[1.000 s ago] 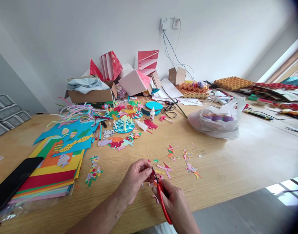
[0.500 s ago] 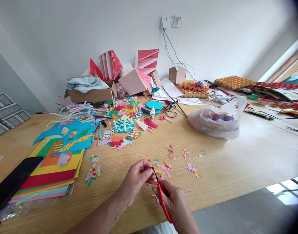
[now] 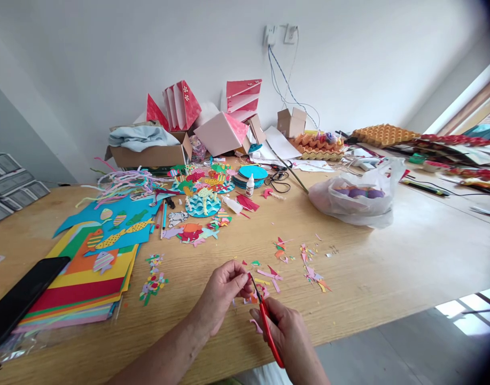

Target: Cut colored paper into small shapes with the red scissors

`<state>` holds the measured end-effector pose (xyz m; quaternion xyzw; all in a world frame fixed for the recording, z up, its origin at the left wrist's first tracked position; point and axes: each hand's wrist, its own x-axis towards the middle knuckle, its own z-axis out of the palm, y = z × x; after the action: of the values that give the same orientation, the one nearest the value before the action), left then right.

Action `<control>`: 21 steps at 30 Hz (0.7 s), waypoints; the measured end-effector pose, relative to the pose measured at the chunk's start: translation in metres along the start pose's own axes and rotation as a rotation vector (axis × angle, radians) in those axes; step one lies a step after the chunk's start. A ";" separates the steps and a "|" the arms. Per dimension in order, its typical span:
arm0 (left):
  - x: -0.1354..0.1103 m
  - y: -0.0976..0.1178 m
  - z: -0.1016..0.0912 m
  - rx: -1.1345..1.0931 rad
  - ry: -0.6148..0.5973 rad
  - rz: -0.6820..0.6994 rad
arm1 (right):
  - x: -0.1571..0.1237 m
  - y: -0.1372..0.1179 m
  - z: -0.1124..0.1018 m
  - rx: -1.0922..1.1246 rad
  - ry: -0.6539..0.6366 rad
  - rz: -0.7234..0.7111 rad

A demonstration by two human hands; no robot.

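Observation:
Near the table's front edge, my left hand [image 3: 227, 291] pinches a tiny piece of dark red paper [image 3: 250, 276], mostly covered by the fingertips. Red-handled scissors [image 3: 270, 332] are gripped in my right hand [image 3: 285, 329], their narrow blades pointing up and left to the red paper. Whether the blades are fully closed is too small to tell. Loose paper scraps [image 3: 271, 275] in pink, yellow and red lie just beyond and beneath both hands. Further right sits another scatter of paper offcuts [image 3: 315, 274].
Coloured paper sheets [image 3: 80, 289] with paper fish lie left, beside a black phone [image 3: 26, 294]. Small cut paper dots [image 3: 153, 283] lie nearer the hands. Behind stand a decorated blue disc [image 3: 203, 206], a glue bottle [image 3: 250, 186] and a plastic bag [image 3: 352, 206] at right.
Both hands keep nearly the same place; the left has shifted very slightly up and left with the paper. The scissors stay at the paper, and the objects on the table look unchanged.

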<state>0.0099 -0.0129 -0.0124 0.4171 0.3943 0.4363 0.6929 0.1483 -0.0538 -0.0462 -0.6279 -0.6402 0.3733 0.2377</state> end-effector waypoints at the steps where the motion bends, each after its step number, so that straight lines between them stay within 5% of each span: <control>1: 0.000 0.000 0.000 -0.005 0.002 -0.001 | 0.000 0.001 0.000 0.008 -0.006 0.002; 21: -0.002 0.003 -0.002 0.047 -0.108 -0.118 | -0.006 0.004 -0.003 0.168 -0.064 -0.036</control>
<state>0.0063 -0.0134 -0.0097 0.4321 0.3904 0.3622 0.7278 0.1535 -0.0593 -0.0464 -0.5820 -0.6252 0.4412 0.2754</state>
